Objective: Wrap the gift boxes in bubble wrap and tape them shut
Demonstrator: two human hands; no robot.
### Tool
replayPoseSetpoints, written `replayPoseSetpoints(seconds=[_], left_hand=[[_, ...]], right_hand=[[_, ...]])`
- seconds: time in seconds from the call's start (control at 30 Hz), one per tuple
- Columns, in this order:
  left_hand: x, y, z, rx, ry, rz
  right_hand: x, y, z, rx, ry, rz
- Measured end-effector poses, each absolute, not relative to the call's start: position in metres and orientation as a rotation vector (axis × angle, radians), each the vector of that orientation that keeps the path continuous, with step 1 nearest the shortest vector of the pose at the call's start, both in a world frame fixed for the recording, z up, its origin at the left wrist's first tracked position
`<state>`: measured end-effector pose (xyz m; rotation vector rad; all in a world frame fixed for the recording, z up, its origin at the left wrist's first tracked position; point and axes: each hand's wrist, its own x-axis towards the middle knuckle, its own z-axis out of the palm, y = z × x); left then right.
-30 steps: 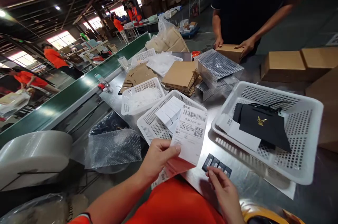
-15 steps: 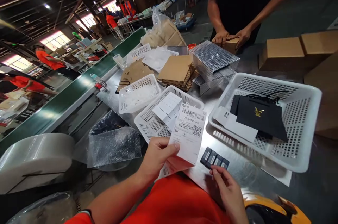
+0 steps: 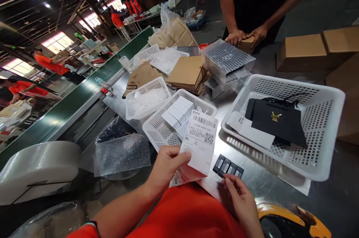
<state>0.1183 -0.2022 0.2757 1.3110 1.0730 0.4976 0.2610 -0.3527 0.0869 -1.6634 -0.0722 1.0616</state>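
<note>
My left hand (image 3: 169,161) is closed on a folded paper shipping label (image 3: 199,142) printed with a barcode, a QR code and the letters "WU". Its thumb presses on the front of the paper. Several small black boxes (image 3: 228,166) with white stickers lie in a row on the metal table. At their near edge rests my right hand (image 3: 239,197), fingers loosely bent and apart, fingertips touching or almost touching the boxes. Beyond the label, a white basket (image 3: 153,133) holds flat white boxes (image 3: 179,112).
A larger white basket (image 3: 331,129) at right holds black gift bags (image 3: 280,122). Farther back lie flat cardboard (image 3: 186,71) and bubble-wrap pouches (image 3: 228,58). A co-worker's hands (image 3: 237,37) press a carton. Left are a wrap roll (image 3: 39,170) and green conveyor (image 3: 92,77); a yellow-black tool (image 3: 294,221) sits near right.
The view has shifted slightly. Both my hands stay in nearly the same places, the left still gripping the label and the right still at the black boxes.
</note>
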Motion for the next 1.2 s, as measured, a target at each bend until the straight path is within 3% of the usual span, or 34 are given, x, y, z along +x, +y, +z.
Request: replayPoseSetpoints(seconds=[1.2], left_hand=[[0.111,-0.191,0.257,1.168,1.186,0.627]], right_hand=[[0.263,-0.381,0.041,-1.833,-0.250,0.921]])
